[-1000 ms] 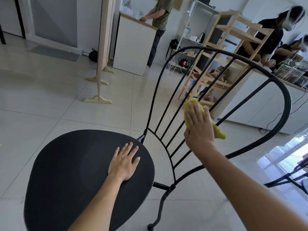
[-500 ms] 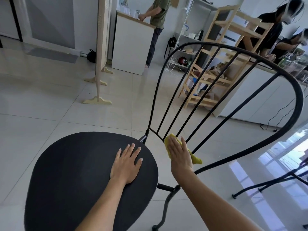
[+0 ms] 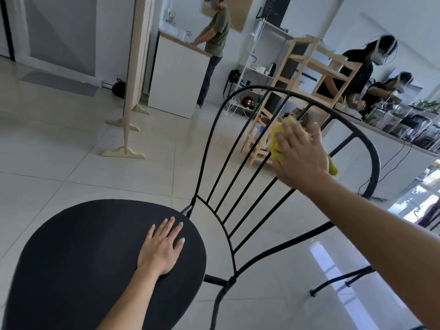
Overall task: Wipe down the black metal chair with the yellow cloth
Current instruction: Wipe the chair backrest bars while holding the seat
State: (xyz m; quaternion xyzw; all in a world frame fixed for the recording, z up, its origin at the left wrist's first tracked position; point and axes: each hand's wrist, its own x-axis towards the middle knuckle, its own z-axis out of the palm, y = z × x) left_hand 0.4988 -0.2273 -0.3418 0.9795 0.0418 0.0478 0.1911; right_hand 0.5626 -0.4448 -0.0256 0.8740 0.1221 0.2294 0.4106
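The black metal chair (image 3: 83, 253) stands in front of me, its round seat at lower left and its arched back of thin bars rising to the right. My left hand (image 3: 163, 246) lies flat on the seat near its back edge, fingers spread, holding nothing. My right hand (image 3: 300, 156) presses the yellow cloth (image 3: 277, 144) against the upper part of the back bars, just below the curved top rail. The hand covers most of the cloth; a corner sticks out at the right.
A wooden screen on feet (image 3: 133, 91) stands on the tiled floor to the left. Behind the chair are a white counter (image 3: 176, 79) with a person at it, a wooden shelf unit (image 3: 302, 91), and two more people at a long counter (image 3: 392, 158) on the right.
My right hand has slid the yellow cloth up the back bars from near the seat to near the top rail. My left hand has stayed flat on the seat.
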